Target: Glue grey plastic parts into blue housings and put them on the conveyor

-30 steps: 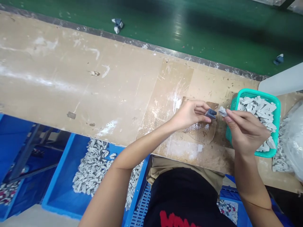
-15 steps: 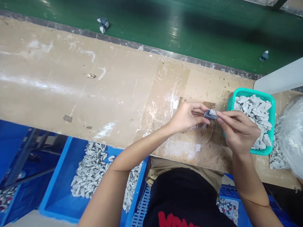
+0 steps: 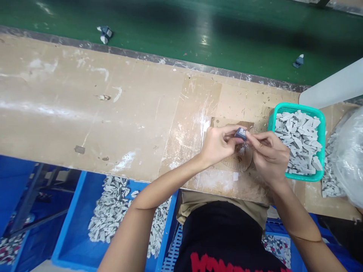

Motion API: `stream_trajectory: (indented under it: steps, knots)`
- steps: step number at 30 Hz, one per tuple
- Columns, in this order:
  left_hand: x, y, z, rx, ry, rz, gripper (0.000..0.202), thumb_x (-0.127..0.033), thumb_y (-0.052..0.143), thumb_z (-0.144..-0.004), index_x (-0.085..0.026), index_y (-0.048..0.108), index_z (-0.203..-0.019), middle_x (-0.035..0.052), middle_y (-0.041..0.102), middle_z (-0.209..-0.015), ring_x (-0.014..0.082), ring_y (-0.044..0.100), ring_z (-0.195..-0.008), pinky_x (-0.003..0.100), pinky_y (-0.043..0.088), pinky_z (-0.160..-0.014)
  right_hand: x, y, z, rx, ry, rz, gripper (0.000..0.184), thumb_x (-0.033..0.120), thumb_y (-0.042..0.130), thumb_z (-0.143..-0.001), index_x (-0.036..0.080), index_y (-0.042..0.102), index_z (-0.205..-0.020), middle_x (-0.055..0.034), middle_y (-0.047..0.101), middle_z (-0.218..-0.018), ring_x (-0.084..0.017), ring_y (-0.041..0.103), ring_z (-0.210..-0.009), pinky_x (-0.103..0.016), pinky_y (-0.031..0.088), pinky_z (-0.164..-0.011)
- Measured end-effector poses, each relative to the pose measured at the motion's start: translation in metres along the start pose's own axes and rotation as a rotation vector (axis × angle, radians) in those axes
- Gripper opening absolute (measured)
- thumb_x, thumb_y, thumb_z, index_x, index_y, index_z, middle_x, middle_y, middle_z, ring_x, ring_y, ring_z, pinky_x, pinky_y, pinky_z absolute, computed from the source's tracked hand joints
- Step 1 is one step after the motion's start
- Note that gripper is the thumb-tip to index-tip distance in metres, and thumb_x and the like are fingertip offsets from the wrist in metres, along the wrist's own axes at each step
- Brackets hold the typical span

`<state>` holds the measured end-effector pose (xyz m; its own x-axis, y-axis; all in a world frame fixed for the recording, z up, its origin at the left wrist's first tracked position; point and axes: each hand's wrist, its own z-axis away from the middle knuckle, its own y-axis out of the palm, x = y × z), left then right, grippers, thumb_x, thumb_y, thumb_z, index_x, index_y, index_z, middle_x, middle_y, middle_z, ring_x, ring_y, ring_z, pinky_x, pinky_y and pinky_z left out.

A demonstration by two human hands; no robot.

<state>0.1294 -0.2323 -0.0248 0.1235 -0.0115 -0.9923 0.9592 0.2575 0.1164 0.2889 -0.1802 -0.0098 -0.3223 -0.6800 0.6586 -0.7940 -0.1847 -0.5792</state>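
Note:
Over the cardboard-covered bench, my left hand (image 3: 219, 145) pinches a small dark blue-grey plastic part (image 3: 239, 136) between thumb and fingers. A light grey plastic piece (image 3: 242, 131) sits in the upper side of that part. My right hand (image 3: 269, 156) is closed, its thumb and index fingertip pressed against the light grey piece from the right. The fingertips partly hide where the two pieces meet. Just right of my right hand stands a turquoise basket (image 3: 323, 143) filled with loose light grey pieces (image 3: 302, 139).
Beyond the cardboard-covered bench (image 3: 136, 113) runs a green belt (image 3: 159, 30) carrying two dark assembled parts, one left (image 3: 105, 34), one right (image 3: 298, 61). A clear plastic bag (image 3: 350, 158) lies right of the basket. Below the bench, a blue bin (image 3: 68, 241) holds many grey pieces.
My right hand has moved left, closer to my left hand, and the light grey piece sits lower in the dark part. The parts on the green belt have shifted left; the view has shifted slightly.

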Motion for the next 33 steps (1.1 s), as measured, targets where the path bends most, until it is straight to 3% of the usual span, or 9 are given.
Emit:
stream_trajectory:
  steps: [4, 6, 8, 10, 14, 20, 25, 30, 33]
  knots:
    - [-0.004, -0.007, -0.007, 0.041, -0.05, -0.023, 0.032, -0.011, 0.066, -0.077, -0.014, 0.074, -0.108, 0.0105, 0.078, -0.103, 0.019, 0.075, -0.092, 0.033, 0.062, -0.086, 0.001, 0.004, -0.001, 0.028, 0.034, -0.006, 0.04, 0.008, 0.055, -0.093, 0.031, 0.075, -0.118, -0.0031, 0.071, -0.093, -0.014, 0.069, -0.08, -0.029, 0.057, -0.07]
    - [-0.008, -0.011, -0.012, 0.072, -0.125, 0.005, 0.04, -0.015, 0.071, -0.076, -0.016, 0.071, -0.116, 0.0093, 0.078, -0.097, 0.0186, 0.075, -0.089, 0.033, 0.06, -0.084, 0.001, 0.0, -0.005, 0.076, 0.065, 0.0, 0.037, 0.013, 0.056, -0.094, 0.031, 0.073, -0.122, -0.0036, 0.073, -0.096, -0.015, 0.069, -0.084, -0.031, 0.057, -0.074]
    - [-0.013, -0.016, -0.016, 0.118, -0.225, 0.123, 0.055, -0.021, 0.076, -0.076, -0.02, 0.063, -0.129, 0.0066, 0.077, -0.09, 0.0184, 0.074, -0.084, 0.031, 0.059, -0.078, -0.002, -0.008, -0.009, 0.092, 0.102, 0.017, 0.034, 0.019, 0.059, -0.095, 0.029, 0.071, -0.125, -0.005, 0.075, -0.101, -0.017, 0.069, -0.089, -0.034, 0.058, -0.079]
    - [-0.018, -0.02, -0.019, 0.155, -0.319, 0.302, 0.059, -0.025, 0.078, -0.076, -0.023, 0.059, -0.131, 0.0043, 0.075, -0.087, 0.0181, 0.073, -0.079, 0.03, 0.058, -0.075, -0.008, -0.019, -0.012, 0.011, 0.143, 0.029, 0.033, 0.023, 0.061, -0.095, 0.029, 0.071, -0.125, -0.0056, 0.075, -0.105, -0.019, 0.07, -0.094, -0.037, 0.058, -0.085]
    - [-0.025, -0.023, -0.021, 0.1, -0.445, 0.582, 0.038, -0.015, 0.074, -0.073, -0.021, 0.062, -0.109, 0.0023, 0.067, -0.08, 0.0158, 0.069, -0.073, 0.03, 0.057, -0.075, -0.027, -0.042, -0.016, -0.221, 0.244, 0.005, 0.029, 0.03, 0.064, -0.094, 0.031, 0.072, -0.122, -0.0035, 0.075, -0.106, -0.02, 0.071, -0.095, -0.041, 0.058, -0.086]
    - [-0.026, -0.024, -0.023, 0.009, -0.557, 0.706, 0.026, -0.005, 0.063, -0.068, -0.02, 0.054, -0.087, 0.0001, 0.054, -0.068, 0.0105, 0.054, -0.059, 0.025, 0.05, -0.063, -0.058, -0.077, -0.016, -0.27, 0.324, 0.11, 0.023, 0.034, 0.069, -0.09, 0.032, 0.079, -0.111, -0.0049, 0.078, -0.097, -0.018, 0.071, -0.083, -0.03, 0.054, -0.065]
    - [-0.019, -0.028, -0.029, -0.068, -0.565, 0.532, 0.034, -0.008, 0.066, -0.064, -0.019, 0.057, -0.095, 0.001, 0.061, -0.07, 0.0123, 0.061, -0.06, 0.023, 0.049, -0.058, -0.07, -0.097, -0.001, 0.004, 0.362, 0.365, 0.017, 0.027, 0.068, -0.085, 0.027, 0.081, -0.095, -0.0025, 0.073, -0.08, -0.017, 0.06, -0.058, -0.032, 0.045, -0.055]
    - [-0.012, -0.032, -0.045, -0.138, -0.349, 0.146, 0.055, -0.03, 0.083, -0.067, -0.018, 0.057, -0.114, 0.0027, 0.073, -0.081, 0.0162, 0.071, -0.071, 0.029, 0.058, -0.073, -0.061, -0.084, 0.005, 0.208, 0.446, 0.534, 0.027, 0.021, 0.066, -0.082, 0.018, 0.078, -0.106, -0.0089, 0.071, -0.088, -0.025, 0.067, -0.078, -0.036, 0.051, -0.07]
    - [-0.01, -0.044, -0.07, -0.252, -0.231, -0.101, 0.057, -0.033, 0.087, -0.063, -0.016, 0.057, -0.109, 0.0042, 0.075, -0.08, 0.017, 0.072, -0.073, 0.029, 0.057, -0.073, -0.054, -0.073, 0.0, 0.277, 0.441, 0.542, 0.028, 0.02, 0.062, -0.087, 0.017, 0.077, -0.11, -0.0117, 0.068, -0.095, -0.027, 0.068, -0.089, -0.036, 0.052, -0.079]
